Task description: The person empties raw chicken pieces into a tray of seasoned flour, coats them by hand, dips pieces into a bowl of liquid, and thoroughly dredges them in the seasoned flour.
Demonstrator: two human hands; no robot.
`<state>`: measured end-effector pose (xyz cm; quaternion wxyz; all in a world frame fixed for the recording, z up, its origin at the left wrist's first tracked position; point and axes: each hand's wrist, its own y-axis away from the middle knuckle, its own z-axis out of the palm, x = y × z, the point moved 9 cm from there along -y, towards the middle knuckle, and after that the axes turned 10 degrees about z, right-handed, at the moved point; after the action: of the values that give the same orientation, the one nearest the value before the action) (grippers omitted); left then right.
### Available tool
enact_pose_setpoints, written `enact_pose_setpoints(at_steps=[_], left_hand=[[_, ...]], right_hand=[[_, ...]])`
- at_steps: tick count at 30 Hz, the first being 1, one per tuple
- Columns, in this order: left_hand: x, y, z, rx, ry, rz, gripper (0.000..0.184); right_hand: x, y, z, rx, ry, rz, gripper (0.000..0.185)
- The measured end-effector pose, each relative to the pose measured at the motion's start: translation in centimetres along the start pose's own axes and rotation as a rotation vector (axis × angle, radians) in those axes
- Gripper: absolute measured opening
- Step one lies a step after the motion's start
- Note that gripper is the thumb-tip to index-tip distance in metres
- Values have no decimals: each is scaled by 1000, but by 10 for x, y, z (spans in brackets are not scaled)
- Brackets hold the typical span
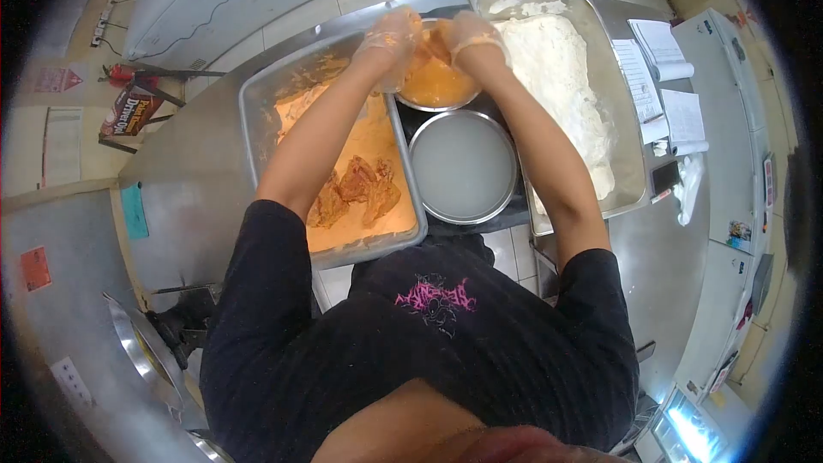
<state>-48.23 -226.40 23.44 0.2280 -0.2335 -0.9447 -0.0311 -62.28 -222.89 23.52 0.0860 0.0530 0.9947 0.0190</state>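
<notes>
My left hand [394,41], in a clear plastic glove smeared orange, is closed at the left rim of a bowl of orange liquid [439,86]. What its fingers hold is hidden. On the bowl's other side, my right hand [477,39], also gloved, grips an orange-coated chicken piece [440,38] over the liquid. A round metal pan of cloudy liquid [463,167] stands nearer my body. To the left, a deep tray [410,197] contains orange coating mix and several coated chicken pieces [362,190]. White flour [553,77] fills much of the metal tray [630,141] on the right.
Beyond the flour tray lie open notebooks [683,116], a dark phone [664,177] and a crumpled plastic bag [688,189] on the steel counter [639,266]. A teal paper [134,210] is at left. White cabinets [223,0] stand across the tiled floor.
</notes>
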Motion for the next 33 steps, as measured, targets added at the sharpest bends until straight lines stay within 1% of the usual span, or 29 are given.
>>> enact_pose_setpoints(at_steps=[1, 2, 4, 5, 6, 7, 8, 9, 10, 12, 13, 15, 16, 18, 19, 20, 21, 22, 23, 25, 26, 28, 29, 30, 32, 33], left_hand=[[8, 7, -10, 12, 60, -35, 37], [10, 11, -8, 8, 60, -36, 37], [13, 14, -10, 45, 117, -46, 38], [5, 12, 4, 53, 116, -43, 38], [-6, 6, 25, 73, 69, 13, 38], [-9, -2, 33, 95, 19, 71, 38], [-6, -4, 31, 102, 17, 73, 38], [-4, 3, 34, 78, 52, 37, 38], [-1, 9, 35, 56, 87, 3, 38], [19, 16, 7, 86, 127, -38, 37], [31, 22, -9, 70, 127, -43, 36], [32, 30, -11, 52, 131, -64, 36], [27, 29, -8, 42, 128, -91, 36], [13, 18, 5, 51, 125, -109, 36], [0, 9, 22, 105, 128, -66, 36], [-7, 7, 33, 146, 134, -30, 35], [-7, 10, 38, 141, 140, -38, 35], [-4, 11, 35, 116, 131, -37, 34], [0, 8, 30, 95, 121, -32, 33], [15, 21, 7, 127, 185, -47, 32], [19, 30, -2, 155, 246, -59, 32], [12, 25, 10, 117, 223, -68, 32], [11, 20, 16, 88, 201, -66, 33], [10, 12, 17, 103, 199, -58, 33], [11, 17, 21, 57, 151, -88, 33], [9, 21, 22, 48, 154, -99, 33]], right_hand=[[-4, 6, -15, 2, -27, 8, 24], [-4, 6, -10, -2, -27, 10, 24], [-1, 4, -8, 16, -132, 63, 23], [-7, 23, -21, 17, -94, 46, 23], [-4, 17, -15, 30, -93, 42, 23], [-1, 7, 5, 12, -19, 6, 23], [-1, 0, 26, -14, 57, -29, 24], [6, 0, 44, -87, -28, 91, 24], [5, 7, 39, -91, -28, 92, 24], [0, 14, 9, -69, -38, 63, 24], [1, 13, 8, -80, -33, 56, 24], [4, 9, 5, -14, 43, 20, 26], [7, 10, 18, -21, 41, 18, 26], [14, 8, 22, 217, -175, 12, 28], [10, -5, 19, 232, -166, -2, 28], [10, -14, 33, 119, -146, 62, 26], [15, -13, 50, -5, -126, 136, 24], [15, -9, 46, -9, -126, 139, 24], [15, -10, 33, 47, -128, 119, 31], [21, -7, 10, 71, -270, 97, 60], [18, -6, 13, 61, -270, 93, 60], [11, -3, 11, 78, -196, 107, 58], [15, 9, 3, 83, -333, 166, 56], [14, 3, -2, 99, -331, 159, 56], [1, 0, 25, 9, -2, -27, 52], [5, -5, 38, 4, -29, -13, 49]])
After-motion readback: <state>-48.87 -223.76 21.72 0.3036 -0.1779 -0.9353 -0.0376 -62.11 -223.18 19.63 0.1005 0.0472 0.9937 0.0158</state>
